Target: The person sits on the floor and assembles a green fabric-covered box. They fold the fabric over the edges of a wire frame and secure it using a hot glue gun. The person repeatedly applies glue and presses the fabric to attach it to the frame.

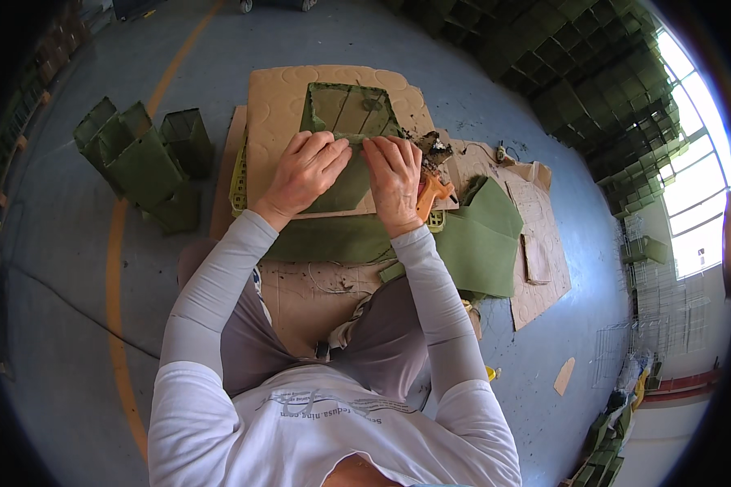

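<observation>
A green open-topped box (351, 104) of thin sheet lies in front of me on a cardboard-topped work surface (276, 89). My left hand (304, 172) is closed on the box's near rim, fingertips pinching the edge. Close beside it, my right hand (395, 177) pinches the same rim, a small gap apart from the left. The fingers hide part of that edge. An orange glue gun (434, 195) lies just right of my right wrist. Dark scraps (437, 148) are heaped near my right knuckles.
Several finished-looking green boxes (142, 158) stand on the floor at left. Green sheets (487, 235) lie at right on cardboard (548, 280), and another sheet (325, 239) lies below the work surface. Stacked green boxes (577, 73) line the far right wall. A cable (81, 312) crosses the floor.
</observation>
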Available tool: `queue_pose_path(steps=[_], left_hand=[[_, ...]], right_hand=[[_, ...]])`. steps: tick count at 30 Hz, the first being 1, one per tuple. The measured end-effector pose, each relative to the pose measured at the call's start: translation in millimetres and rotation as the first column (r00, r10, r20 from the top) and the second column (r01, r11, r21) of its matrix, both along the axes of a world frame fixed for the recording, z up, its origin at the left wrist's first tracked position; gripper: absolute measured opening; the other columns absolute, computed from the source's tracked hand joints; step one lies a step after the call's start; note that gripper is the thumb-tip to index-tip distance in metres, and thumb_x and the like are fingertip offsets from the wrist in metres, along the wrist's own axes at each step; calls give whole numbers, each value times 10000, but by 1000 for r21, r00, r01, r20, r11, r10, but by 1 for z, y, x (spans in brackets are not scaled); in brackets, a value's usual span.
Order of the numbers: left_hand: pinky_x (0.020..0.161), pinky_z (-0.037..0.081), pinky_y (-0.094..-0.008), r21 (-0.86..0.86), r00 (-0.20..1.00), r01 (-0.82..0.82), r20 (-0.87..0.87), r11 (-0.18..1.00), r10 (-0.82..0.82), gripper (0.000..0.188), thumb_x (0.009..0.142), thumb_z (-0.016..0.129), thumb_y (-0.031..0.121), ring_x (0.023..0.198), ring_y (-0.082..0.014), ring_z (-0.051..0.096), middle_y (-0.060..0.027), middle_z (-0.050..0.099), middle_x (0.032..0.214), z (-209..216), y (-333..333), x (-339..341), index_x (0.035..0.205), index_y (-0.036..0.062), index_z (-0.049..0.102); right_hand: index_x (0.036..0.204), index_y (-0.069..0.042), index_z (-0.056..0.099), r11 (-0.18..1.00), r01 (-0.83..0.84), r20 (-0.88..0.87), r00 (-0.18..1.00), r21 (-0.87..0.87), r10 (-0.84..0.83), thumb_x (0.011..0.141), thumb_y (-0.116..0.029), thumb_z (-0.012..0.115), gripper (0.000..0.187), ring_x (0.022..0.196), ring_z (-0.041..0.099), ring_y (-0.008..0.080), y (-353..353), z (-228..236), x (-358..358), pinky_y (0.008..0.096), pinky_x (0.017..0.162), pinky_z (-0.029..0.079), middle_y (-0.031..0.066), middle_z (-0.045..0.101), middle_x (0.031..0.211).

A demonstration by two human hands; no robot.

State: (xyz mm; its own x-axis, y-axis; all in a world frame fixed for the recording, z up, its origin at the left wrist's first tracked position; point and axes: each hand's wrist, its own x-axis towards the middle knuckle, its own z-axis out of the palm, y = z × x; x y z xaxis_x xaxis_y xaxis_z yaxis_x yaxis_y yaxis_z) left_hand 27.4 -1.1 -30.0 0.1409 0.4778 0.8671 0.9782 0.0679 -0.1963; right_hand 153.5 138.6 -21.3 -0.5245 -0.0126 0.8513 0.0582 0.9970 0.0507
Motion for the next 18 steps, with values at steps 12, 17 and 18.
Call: queue_pose_path(steps=[12, 17, 18], left_hand=[[791, 468, -310, -176, 996, -24, 76, 984, 37, 180, 780, 639, 61, 897, -167, 547, -23, 592, 748, 35, 11, 2, 960, 47, 639], [802, 487, -372, -294, 930, 168, 363, 941, -53, 126, 775, 653, 1, 883, -261, 584, -99, 611, 754, 47, 15, -5, 891, 17, 604], [804, 490, -389, -321, 909, 188, 416, 928, -40, 126, 773, 658, -13, 880, -283, 591, -117, 611, 752, 49, 16, -6, 883, 7, 601]], right_hand=[[891, -45, 703, 987, -50, 324, 941, -155, 98, 778, -76, 723, 119, 918, 567, 278, 18, 31, -2, 399, 823, 429, 75, 626, 892], [863, -29, 704, 960, -123, 479, 846, -250, 233, 783, -83, 733, 101, 904, 590, 309, 28, 46, -4, 419, 835, 457, 101, 633, 860], [874, -18, 699, 952, -129, 511, 820, -276, 259, 788, -82, 733, 112, 886, 595, 319, 30, 51, -3, 421, 830, 463, 110, 634, 863]])
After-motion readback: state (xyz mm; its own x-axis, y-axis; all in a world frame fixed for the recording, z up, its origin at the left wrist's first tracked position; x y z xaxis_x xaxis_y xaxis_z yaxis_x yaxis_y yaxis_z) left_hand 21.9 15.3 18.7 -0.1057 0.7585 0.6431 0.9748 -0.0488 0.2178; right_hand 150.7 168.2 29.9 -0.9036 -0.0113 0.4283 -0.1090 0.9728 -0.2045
